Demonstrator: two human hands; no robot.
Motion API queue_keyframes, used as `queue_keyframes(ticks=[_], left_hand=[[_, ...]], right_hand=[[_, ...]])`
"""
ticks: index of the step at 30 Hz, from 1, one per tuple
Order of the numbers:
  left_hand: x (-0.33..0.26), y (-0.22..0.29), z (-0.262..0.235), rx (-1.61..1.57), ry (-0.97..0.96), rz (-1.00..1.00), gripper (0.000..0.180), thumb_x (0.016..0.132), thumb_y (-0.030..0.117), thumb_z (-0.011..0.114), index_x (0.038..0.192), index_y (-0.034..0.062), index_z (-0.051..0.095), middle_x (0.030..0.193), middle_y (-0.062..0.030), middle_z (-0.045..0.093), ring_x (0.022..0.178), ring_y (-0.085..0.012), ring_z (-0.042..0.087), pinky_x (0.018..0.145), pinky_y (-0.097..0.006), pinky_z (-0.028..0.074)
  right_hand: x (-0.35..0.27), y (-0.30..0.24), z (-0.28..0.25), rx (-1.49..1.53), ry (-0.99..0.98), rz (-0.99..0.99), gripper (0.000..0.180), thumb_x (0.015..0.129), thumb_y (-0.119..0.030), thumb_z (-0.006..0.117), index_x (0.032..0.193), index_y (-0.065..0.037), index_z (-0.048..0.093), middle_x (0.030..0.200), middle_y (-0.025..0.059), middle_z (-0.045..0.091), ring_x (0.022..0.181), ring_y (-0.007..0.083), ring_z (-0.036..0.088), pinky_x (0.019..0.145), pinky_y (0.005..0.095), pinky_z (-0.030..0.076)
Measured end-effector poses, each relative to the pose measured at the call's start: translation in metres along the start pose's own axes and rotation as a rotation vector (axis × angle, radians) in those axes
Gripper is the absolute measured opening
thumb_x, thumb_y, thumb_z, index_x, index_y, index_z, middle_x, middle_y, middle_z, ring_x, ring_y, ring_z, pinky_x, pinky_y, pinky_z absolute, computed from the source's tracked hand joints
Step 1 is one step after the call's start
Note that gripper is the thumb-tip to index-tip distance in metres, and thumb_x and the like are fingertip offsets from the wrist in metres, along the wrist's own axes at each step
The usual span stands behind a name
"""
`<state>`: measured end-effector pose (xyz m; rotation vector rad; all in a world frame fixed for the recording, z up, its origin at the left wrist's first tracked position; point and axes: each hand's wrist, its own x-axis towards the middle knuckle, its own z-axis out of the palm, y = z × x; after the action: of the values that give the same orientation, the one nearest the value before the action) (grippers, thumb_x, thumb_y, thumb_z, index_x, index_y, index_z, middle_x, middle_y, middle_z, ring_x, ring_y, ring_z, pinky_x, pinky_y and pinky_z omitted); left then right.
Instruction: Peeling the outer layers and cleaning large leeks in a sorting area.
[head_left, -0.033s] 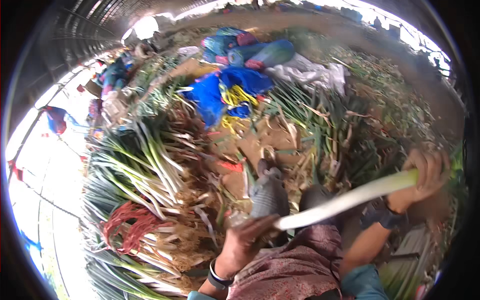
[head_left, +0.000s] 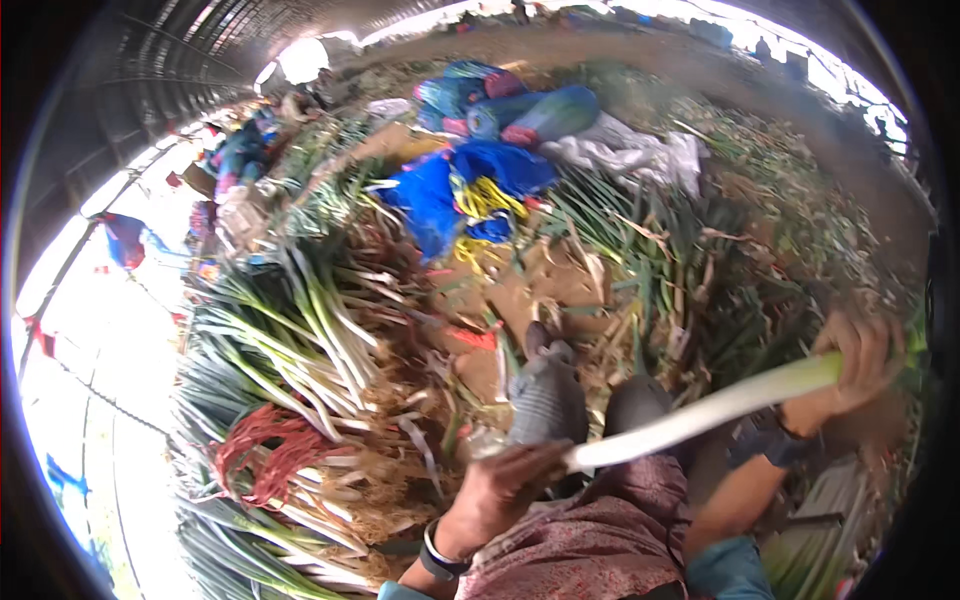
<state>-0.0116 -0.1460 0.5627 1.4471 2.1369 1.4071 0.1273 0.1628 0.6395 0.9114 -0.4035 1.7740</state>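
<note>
Leek (head_left: 705, 412): right of lower centre in frame, directly between the hands | long axis: rising rightward, white end lowest | left hand (head_left: 508, 482): fingers closed on white end | right hand (head_left: 860, 352): fingers wrapped around greener part | both touching, neither nearer

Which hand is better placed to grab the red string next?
Probably the left hand: both hold the leek, but the left is nearer the red string; the right hand is far across.
</note>
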Motion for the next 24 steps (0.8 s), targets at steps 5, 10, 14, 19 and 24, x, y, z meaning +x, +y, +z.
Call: queue_keyframes(ticks=[5,10,14,19,24], left_hand=[[-0.007,0.014,0.028,-0.010,-0.181,0.044,0.042,0.072,-0.007,0.055,0.113,-0.0002,0.055,0.102,-0.0183,0.061,0.090,-0.0318,0.062,0.077,-0.034,0.052],[-0.008,0.002,0.075,0.008,-0.113,0.083,0.034,0.077,0.002,0.058,0.111,0.0011,0.056,0.096,-0.0154,0.062,0.083,-0.0298,0.064,0.074,-0.034,0.052],[0.002,0.009,0.076,-0.010,-0.102,-0.040,0.020,0.079,0.012,0.063,0.098,0.0052,0.060,0.088,-0.0136,0.062,0.079,-0.0311,0.061,0.066,-0.037,0.048],[-0.001,-0.030,0.063,-0.145,-0.217,-0.049,0.032,0.078,0.003,0.059,0.110,0.0025,0.058,0.097,-0.0151,0.063,0.083,-0.0285,0.064,0.071,-0.033,0.051],[-0.001,-0.035,0.054,-0.171,-0.223,-0.155,0.025,0.083,0.007,0.058,0.108,0.0075,0.058,0.086,-0.0118,0.063,0.075,-0.0227,0.064,0.065,-0.028,0.049]], right_hand=[[-0.017,-0.057,0.002,-0.110,0.062,-0.134,0.010,0.089,-0.016,0.046,0.081,-0.009,0.045,0.051,-0.0013,0.036,0.030,0.0053,0.034,0.028,0.0168,0.030],[-0.029,-0.084,-0.016,-0.110,0.015,-0.186,0.015,0.092,-0.015,0.043,0.085,-0.003,0.041,0.054,0.0005,0.036,0.031,0.0056,0.033,0.026,0.0157,0.031],[-0.035,-0.078,-0.025,-0.187,-0.192,0.104,0.017,0.097,-0.019,0.034,0.098,-0.006,0.045,0.067,-0.0018,0.033,0.045,0.0048,0.028,0.041,0.0151,0.025],[-0.041,-0.066,-0.039,-0.062,0.105,-0.203,0.014,0.091,-0.016,0.045,0.090,-0.003,0.040,0.051,0.0001,0.035,0.030,0.0045,0.031,0.022,0.0164,0.031],[-0.044,-0.039,-0.046,0.052,-0.020,0.059,0.011,0.091,-0.016,0.044,0.087,-0.007,0.038,0.049,-0.0006,0.032,0.030,0.0052,0.027,0.021,0.0186,0.030]])
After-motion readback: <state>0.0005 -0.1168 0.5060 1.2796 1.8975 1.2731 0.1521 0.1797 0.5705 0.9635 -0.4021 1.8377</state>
